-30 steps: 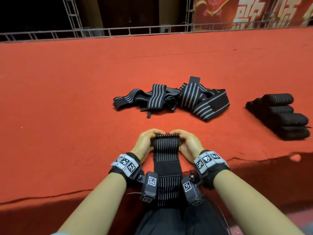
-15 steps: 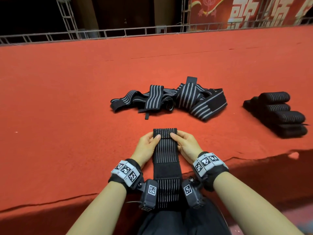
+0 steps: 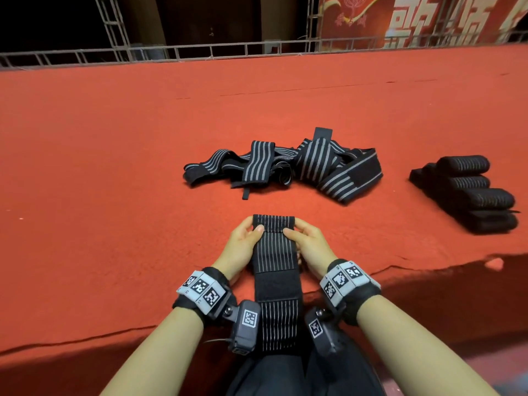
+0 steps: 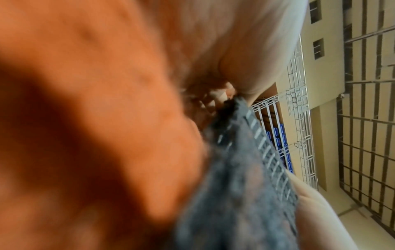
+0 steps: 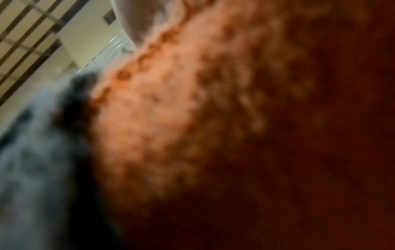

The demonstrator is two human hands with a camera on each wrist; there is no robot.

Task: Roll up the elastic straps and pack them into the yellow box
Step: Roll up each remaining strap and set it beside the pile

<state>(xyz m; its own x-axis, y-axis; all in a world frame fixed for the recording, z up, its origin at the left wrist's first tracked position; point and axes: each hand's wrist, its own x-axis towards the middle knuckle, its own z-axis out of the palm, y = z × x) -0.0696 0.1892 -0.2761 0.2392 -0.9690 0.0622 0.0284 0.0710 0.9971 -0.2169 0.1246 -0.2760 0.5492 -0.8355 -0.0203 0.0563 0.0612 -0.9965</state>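
Black rolled straps (image 3: 471, 192) lie stacked, a loose pile (image 3: 285, 167) waits, while both hands (image 3: 243, 241) (image 3: 310, 242) pinch one striped strap (image 3: 274, 247) unrolled.

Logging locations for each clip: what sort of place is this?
Probably a carpeted stage or event platform: a wide red carpet, metal truss framing along its far edge, and a red banner with large characters behind.

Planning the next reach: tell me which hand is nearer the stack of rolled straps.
Right. The right hand grips the flat strap on the side facing the stack of rolled straps; the left hand grips the strap's other edge, farther away.
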